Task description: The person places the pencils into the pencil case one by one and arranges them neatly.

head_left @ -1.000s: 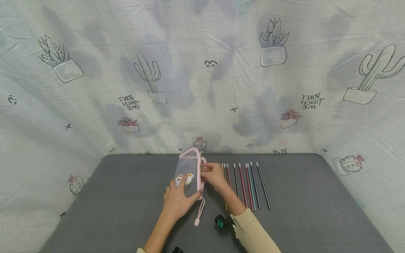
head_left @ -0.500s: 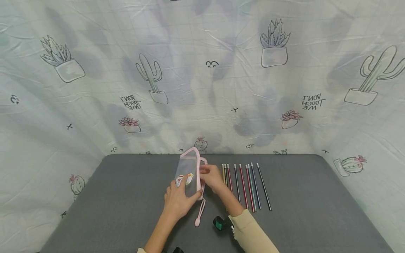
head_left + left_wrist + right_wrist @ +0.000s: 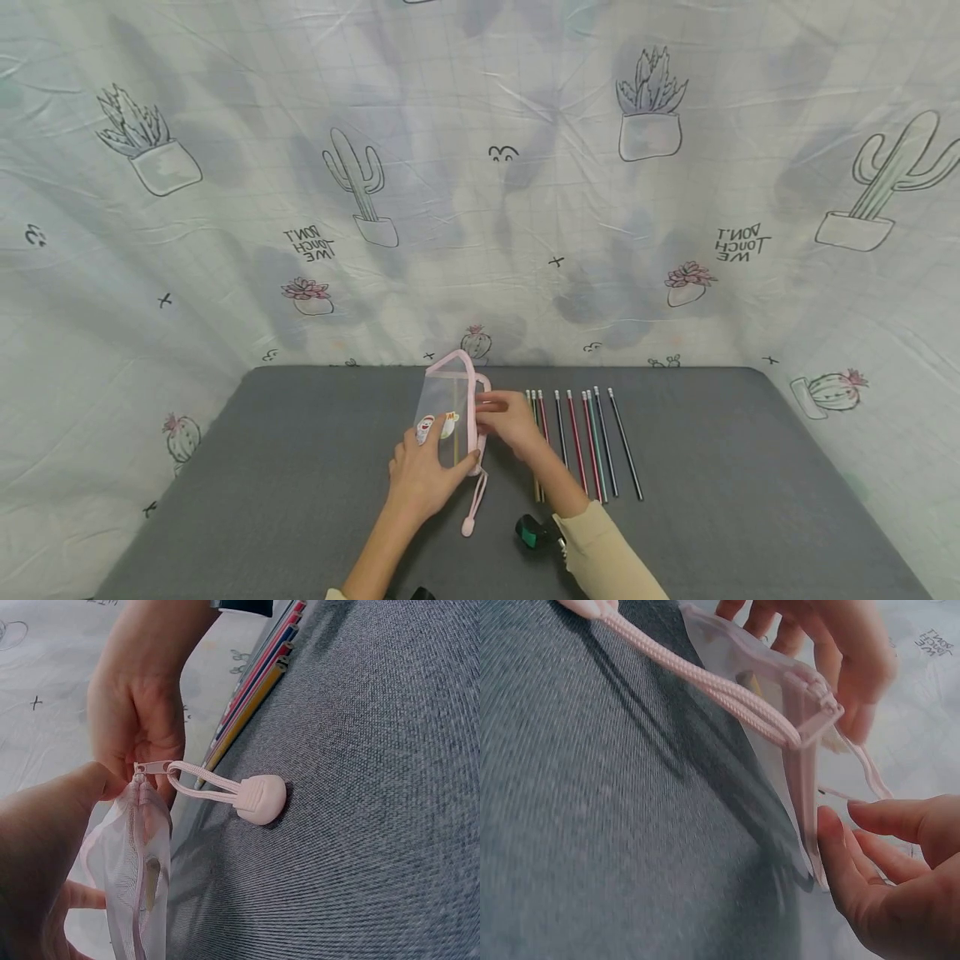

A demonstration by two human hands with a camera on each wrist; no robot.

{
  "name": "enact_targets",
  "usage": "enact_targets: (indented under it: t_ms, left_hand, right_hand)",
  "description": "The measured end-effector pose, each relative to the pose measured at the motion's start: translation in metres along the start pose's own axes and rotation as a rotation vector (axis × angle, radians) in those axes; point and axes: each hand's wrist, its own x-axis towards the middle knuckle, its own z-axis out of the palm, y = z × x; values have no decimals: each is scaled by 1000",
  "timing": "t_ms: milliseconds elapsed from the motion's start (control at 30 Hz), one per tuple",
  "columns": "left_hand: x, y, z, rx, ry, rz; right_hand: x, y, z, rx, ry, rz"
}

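A mesh pencil case (image 3: 439, 392) with pink trim and two round stickers stands at the middle of the table. My left hand (image 3: 422, 477) grips its near side, the thumb by the zip end. Inside the mesh a yellowish pencil (image 3: 456, 450) shows upright; its lower end also shows through the mesh in the left wrist view. My right hand (image 3: 513, 421) is at the case's right opening, fingertips against the pink edge (image 3: 808, 802). The case partly hides those fingers, and whether they pinch anything is unclear. From the zip hangs a pink cord pull (image 3: 262, 800).
To the right, several pencils (image 3: 604, 450) lie side by side, eraser ends away from me; my right forearm covers some. A black wrist camera (image 3: 531, 531) sits on the right wrist. The grey table (image 3: 285, 467) meets a cactus-print curtain (image 3: 480, 208) at the back.
The pencil now shows clearly through the mesh left of the pink edge, where it was not plain before. My right hand and forearm have shifted slightly; the left hand holds still.
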Motion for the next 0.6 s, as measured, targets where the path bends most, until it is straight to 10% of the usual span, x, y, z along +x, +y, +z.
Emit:
enact_targets:
  t_ms: [600]
  left_hand:
    - [1, 0, 1, -1, 4, -10]
  right_hand:
    - [-14, -4, -34, -2, 50, -25]
